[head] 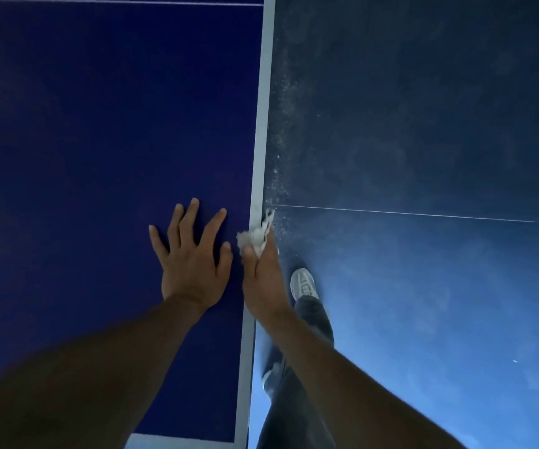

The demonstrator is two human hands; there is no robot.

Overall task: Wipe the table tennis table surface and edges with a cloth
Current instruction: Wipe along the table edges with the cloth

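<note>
cloth bunched in right hand fingers at table edge

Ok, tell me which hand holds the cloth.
The right hand, pinching the white cloth against the table edge; the left hand lies flat on the blue top.

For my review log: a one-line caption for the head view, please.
Right hand grips a white cloth against the table edge while the left hand rests flat on the blue tabletop.
</note>
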